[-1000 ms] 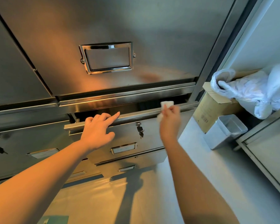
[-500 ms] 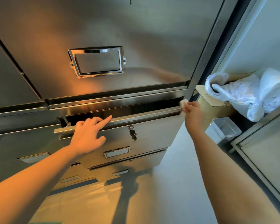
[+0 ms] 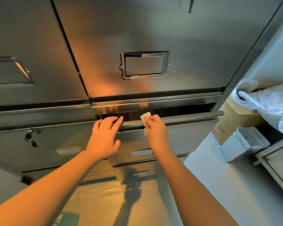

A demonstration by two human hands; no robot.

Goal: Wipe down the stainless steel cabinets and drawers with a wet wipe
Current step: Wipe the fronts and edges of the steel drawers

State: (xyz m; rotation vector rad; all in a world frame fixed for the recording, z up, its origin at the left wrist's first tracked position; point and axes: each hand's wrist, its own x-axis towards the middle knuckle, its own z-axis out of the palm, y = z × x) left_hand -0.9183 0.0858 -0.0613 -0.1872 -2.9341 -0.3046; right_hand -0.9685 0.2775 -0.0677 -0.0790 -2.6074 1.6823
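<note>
Head view: the right hand point(image 3: 155, 129) pinches a folded white wet wipe point(image 3: 145, 117) against the top lip of the partly open stainless steel drawer point(image 3: 191, 132). Just left of it, the left hand point(image 3: 104, 136) rests on the same lip, fingers straight and holding nothing. A label holder point(image 3: 144, 65) sits on the cabinet door above.

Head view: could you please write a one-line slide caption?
Right hand wipes the pulled-out stainless steel drawer's top edge with a folded white wet wipe while the left hand steadies it.
</note>
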